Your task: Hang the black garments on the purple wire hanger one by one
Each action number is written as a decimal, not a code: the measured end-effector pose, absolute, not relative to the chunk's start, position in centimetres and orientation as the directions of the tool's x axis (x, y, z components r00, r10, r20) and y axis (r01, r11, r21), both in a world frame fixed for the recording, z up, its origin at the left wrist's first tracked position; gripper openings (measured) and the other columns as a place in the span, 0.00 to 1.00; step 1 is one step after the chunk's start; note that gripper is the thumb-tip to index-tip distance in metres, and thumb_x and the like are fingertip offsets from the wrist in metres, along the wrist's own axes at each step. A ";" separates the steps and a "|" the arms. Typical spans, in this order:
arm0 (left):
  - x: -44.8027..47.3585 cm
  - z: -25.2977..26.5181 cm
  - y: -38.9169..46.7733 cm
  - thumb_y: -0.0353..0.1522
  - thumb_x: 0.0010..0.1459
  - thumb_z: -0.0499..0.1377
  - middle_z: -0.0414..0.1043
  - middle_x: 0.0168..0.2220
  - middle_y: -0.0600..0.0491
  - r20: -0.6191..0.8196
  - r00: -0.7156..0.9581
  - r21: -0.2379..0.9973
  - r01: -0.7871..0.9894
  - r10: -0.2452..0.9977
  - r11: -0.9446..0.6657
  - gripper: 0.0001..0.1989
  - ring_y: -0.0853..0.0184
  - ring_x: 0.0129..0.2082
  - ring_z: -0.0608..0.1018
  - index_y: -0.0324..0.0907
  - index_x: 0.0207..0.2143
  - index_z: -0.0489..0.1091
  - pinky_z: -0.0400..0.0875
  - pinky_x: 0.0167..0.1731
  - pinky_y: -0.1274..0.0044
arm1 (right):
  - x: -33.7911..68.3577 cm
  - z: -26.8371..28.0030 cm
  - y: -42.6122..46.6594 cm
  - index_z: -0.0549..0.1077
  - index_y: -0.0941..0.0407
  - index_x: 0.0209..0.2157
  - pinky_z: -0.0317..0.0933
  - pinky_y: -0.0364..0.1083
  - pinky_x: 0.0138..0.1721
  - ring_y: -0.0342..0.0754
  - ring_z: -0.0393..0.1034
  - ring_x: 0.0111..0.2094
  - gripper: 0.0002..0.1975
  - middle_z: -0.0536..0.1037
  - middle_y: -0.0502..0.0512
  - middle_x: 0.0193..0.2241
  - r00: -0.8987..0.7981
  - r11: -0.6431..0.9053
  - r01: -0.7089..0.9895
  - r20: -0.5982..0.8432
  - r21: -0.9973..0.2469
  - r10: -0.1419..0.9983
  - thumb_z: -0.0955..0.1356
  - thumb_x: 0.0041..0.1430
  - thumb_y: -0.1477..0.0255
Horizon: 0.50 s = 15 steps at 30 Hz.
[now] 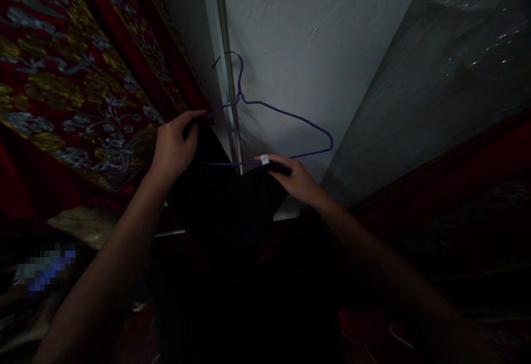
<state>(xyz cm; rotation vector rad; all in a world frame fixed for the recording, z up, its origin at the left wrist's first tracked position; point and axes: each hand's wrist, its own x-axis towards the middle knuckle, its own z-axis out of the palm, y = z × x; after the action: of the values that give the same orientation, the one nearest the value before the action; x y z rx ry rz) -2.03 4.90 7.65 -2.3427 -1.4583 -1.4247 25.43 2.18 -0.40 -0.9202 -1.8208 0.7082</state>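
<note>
A purple wire hanger (307,122) hangs in front of me, its hook at a metal rail. Its left shoulder goes into a black garment (215,198), while the right shoulder is bare. My left hand (176,145) is closed on the garment's edge near the hanger's left side. Lower and to the right, my right hand (296,178) pinches another edge of the same garment, beside a small white label (264,159). The hanger's bottom bar runs behind that hand. Most of the garment is too dark to make out its cut.
Red cloth with gold and silver embroidery (83,76) hangs on the left. A metal upright (222,37) stands against the pale wall (315,37). Clear plastic sheeting (448,65) covers something at the right, above dark red fabric (435,170).
</note>
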 end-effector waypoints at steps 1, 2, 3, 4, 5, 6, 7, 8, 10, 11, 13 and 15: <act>-2.3 7.5 5.1 0.27 0.60 0.52 0.78 0.52 0.51 0.692 0.155 0.393 0.739 0.706 -0.547 0.22 0.59 0.54 0.78 0.43 0.54 0.76 0.67 0.60 0.70 | 26.0 0.0 2.1 0.78 0.50 0.53 0.66 0.53 0.57 0.54 0.75 0.53 0.20 0.80 0.54 0.52 -0.235 0.582 0.297 0.533 -0.757 0.813 0.68 0.59 0.75; -2.7 7.3 5.3 0.26 0.59 0.52 0.78 0.52 0.51 0.670 0.168 0.385 0.755 0.723 -0.532 0.23 0.59 0.54 0.78 0.42 0.54 0.76 0.67 0.60 0.70 | 26.9 0.4 2.3 0.75 0.50 0.57 0.67 0.53 0.56 0.54 0.75 0.52 0.24 0.78 0.55 0.55 -0.167 0.608 0.317 0.588 -0.728 0.791 0.69 0.59 0.75; -3.1 7.2 5.3 0.25 0.58 0.52 0.78 0.52 0.51 0.649 0.178 0.375 0.771 0.740 -0.515 0.24 0.59 0.54 0.78 0.43 0.54 0.76 0.67 0.60 0.70 | 27.9 1.0 2.7 0.72 0.51 0.60 0.69 0.53 0.54 0.54 0.76 0.51 0.28 0.76 0.58 0.58 -0.076 0.623 0.346 0.641 -0.702 0.764 0.70 0.57 0.75; -3.5 7.1 5.3 0.25 0.56 0.51 0.78 0.52 0.52 0.634 0.182 0.365 0.786 0.752 -0.499 0.25 0.59 0.53 0.78 0.43 0.55 0.75 0.68 0.59 0.70 | 29.0 1.5 3.4 0.70 0.53 0.63 0.70 0.52 0.51 0.54 0.77 0.49 0.32 0.74 0.60 0.60 0.026 0.621 0.379 0.679 -0.686 0.734 0.72 0.56 0.74; -3.9 7.0 5.2 0.25 0.56 0.51 0.79 0.52 0.52 0.624 0.185 0.357 0.797 0.759 -0.487 0.26 0.59 0.52 0.78 0.44 0.55 0.75 0.68 0.58 0.71 | 30.2 2.2 4.3 0.68 0.55 0.64 0.72 0.52 0.48 0.54 0.78 0.47 0.35 0.73 0.62 0.61 0.110 0.607 0.408 0.697 -0.682 0.709 0.74 0.54 0.73; -4.2 7.1 5.1 0.25 0.56 0.50 0.79 0.51 0.52 0.616 0.187 0.351 0.804 0.765 -0.480 0.26 0.59 0.51 0.79 0.44 0.55 0.75 0.69 0.57 0.71 | 31.5 2.8 5.3 0.69 0.56 0.63 0.72 0.51 0.46 0.55 0.78 0.46 0.36 0.73 0.63 0.60 0.154 0.584 0.426 0.692 -0.691 0.705 0.75 0.52 0.72; -4.5 7.2 4.9 0.25 0.56 0.50 0.79 0.49 0.52 0.608 0.195 0.348 0.807 0.770 -0.478 0.26 0.59 0.49 0.79 0.44 0.54 0.75 0.70 0.55 0.72 | 32.7 3.5 6.3 0.72 0.57 0.60 0.73 0.51 0.43 0.55 0.78 0.44 0.33 0.77 0.63 0.56 0.153 0.541 0.438 0.653 -0.718 0.742 0.76 0.51 0.70; -4.9 7.4 4.9 0.26 0.57 0.50 0.80 0.48 0.53 0.597 0.205 0.346 0.807 0.775 -0.479 0.25 0.60 0.47 0.80 0.45 0.54 0.75 0.71 0.53 0.72 | 33.9 4.3 7.2 0.77 0.58 0.55 0.73 0.50 0.40 0.55 0.79 0.41 0.28 0.80 0.61 0.50 0.105 0.479 0.445 0.575 -0.757 0.811 0.77 0.51 0.68; -5.7 7.8 4.8 0.27 0.58 0.51 0.80 0.44 0.53 0.590 0.221 0.345 0.800 0.777 -0.490 0.24 0.62 0.43 0.80 0.45 0.53 0.75 0.71 0.50 0.73 | 35.5 5.8 8.3 0.82 0.60 0.42 0.72 0.49 0.35 0.53 0.79 0.34 0.18 0.83 0.59 0.37 -0.069 0.299 0.450 0.300 -0.841 0.951 0.76 0.53 0.63; -6.2 7.9 4.9 0.28 0.59 0.51 0.79 0.44 0.53 0.601 0.215 0.352 0.794 0.770 -0.496 0.22 0.62 0.43 0.79 0.44 0.53 0.75 0.71 0.49 0.74 | 35.8 6.4 8.4 0.83 0.62 0.37 0.71 0.49 0.34 0.51 0.78 0.31 0.16 0.83 0.59 0.34 -0.152 0.209 0.443 0.157 -0.872 0.976 0.75 0.55 0.62; -7.0 7.9 5.2 0.31 0.62 0.52 0.78 0.43 0.52 0.662 0.132 0.393 0.776 0.737 -0.493 0.19 0.63 0.42 0.78 0.42 0.51 0.75 0.71 0.46 0.74 | 35.4 7.4 8.0 0.82 0.64 0.37 0.70 0.49 0.36 0.48 0.78 0.31 0.20 0.83 0.61 0.34 -0.237 0.112 0.384 0.019 -0.917 0.971 0.68 0.66 0.59; -7.4 7.5 5.5 0.36 0.65 0.52 0.77 0.39 0.50 0.706 0.008 0.454 0.763 0.708 -0.461 0.17 0.65 0.38 0.77 0.39 0.49 0.74 0.70 0.40 0.75 | 33.6 7.5 7.2 0.81 0.63 0.41 0.70 0.50 0.41 0.48 0.79 0.37 0.28 0.83 0.63 0.39 -0.180 0.218 0.333 0.165 -0.917 0.970 0.56 0.74 0.59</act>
<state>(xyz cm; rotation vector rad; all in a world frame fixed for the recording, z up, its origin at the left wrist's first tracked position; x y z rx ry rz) -7.36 5.55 7.54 -2.1886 -1.5997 -1.4709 33.57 7.20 7.52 -1.2358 -1.6699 0.9749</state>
